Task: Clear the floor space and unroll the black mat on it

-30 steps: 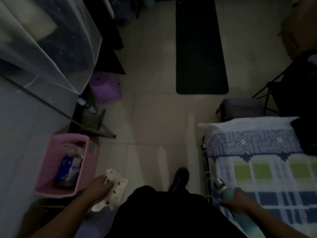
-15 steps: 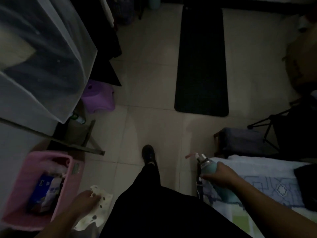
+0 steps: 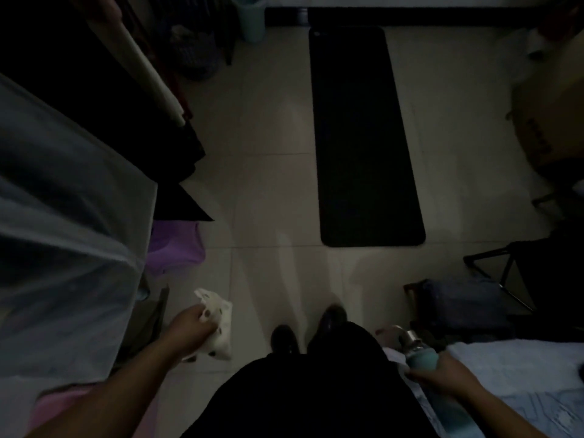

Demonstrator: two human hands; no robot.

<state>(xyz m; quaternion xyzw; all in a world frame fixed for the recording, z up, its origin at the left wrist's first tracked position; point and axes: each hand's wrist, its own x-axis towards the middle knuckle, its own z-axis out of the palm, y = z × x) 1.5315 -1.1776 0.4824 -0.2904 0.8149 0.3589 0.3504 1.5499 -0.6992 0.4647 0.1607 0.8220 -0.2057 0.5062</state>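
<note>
Left hand: my left hand is closed on a white spotted cloth, which bunches out past my fingers, held low over the tiles.
Right hand: my right hand is wrapped around a teal bottle — its metal cap end points toward the floor ahead.
Feet: my dark shoes stand on the pale tiled floor, between the hands.
Black mat: the black mat lies flat and fully unrolled on the floor ahead, its far end near the wall.
Surroundings: a purple stool at left, bedding at right, a cardboard box far right.
Writing: too dark to read any.
</note>
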